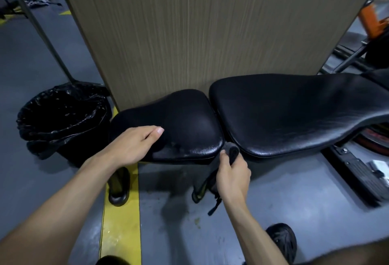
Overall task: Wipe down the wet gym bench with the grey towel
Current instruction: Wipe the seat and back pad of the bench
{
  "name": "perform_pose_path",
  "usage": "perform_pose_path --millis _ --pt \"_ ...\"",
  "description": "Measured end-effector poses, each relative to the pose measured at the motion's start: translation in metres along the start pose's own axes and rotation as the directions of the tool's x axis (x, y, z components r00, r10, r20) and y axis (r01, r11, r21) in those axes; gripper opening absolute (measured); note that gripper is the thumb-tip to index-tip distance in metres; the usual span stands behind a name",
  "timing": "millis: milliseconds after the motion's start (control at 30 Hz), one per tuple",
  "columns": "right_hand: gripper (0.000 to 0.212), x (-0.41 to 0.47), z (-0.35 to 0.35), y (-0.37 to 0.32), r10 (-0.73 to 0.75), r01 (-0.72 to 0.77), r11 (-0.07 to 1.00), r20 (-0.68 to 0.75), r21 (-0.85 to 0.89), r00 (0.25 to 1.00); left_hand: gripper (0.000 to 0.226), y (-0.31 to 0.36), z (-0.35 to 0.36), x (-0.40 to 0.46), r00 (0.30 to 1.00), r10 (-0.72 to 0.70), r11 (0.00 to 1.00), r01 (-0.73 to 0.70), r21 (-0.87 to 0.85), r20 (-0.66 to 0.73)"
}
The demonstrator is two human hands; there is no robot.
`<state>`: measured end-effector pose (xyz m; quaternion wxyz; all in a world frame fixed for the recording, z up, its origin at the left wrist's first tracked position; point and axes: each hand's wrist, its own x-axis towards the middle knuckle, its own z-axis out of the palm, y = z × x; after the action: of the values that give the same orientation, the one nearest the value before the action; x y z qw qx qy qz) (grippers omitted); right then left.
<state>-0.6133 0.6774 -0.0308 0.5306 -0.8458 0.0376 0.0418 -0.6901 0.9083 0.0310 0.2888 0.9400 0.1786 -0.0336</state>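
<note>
Towel bunched at the gap between the pads, wiping seemingly under way.

The grey towel, wadded small, sits at the near edge of the bench, in the cleft between the seat pad and the long back pad. The right hand grips it; the left hand rests flat, fingers straight, on the seat. Next it likely needs spreading and broad strokes. A lined bin stands leftward.
</note>
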Motion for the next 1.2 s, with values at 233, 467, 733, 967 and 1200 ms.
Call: perform_pose_path --millis 233,467,733,967,1200 --pt "0.034 -0.035 0.002 0.009 -0.244 0.253 0.954 0.075 -0.163 0.967 0.054 -0.006 -0.002 0.001 1.000 -0.006 1.000 0.006 0.018 -0.012" --pt "0.033 0.008 -0.005 -0.008 -0.273 0.273 0.901 0.048 -0.338 0.961 0.050 -0.006 -0.007 0.007 0.999 -0.010 1.000 0.010 -0.026 -0.032" --pt "0.026 0.006 -0.023 -0.016 -0.297 0.349 0.853 0.188 -0.389 0.936 0.056 -0.014 -0.006 -0.001 1.000 -0.021 1.000 0.021 -0.015 -0.012" --pt "0.026 0.053 -0.019 -0.043 -0.310 0.378 0.769 0.216 -0.516 0.926 0.038 -0.011 -0.006 0.006 1.000 0.004 1.000 -0.004 0.004 -0.028" --pt "0.031 0.061 -0.029 -0.052 -0.285 0.370 0.808 0.247 -0.458 0.926 0.071 -0.005 -0.005 0.017 0.998 0.017 1.000 -0.018 -0.004 -0.068"
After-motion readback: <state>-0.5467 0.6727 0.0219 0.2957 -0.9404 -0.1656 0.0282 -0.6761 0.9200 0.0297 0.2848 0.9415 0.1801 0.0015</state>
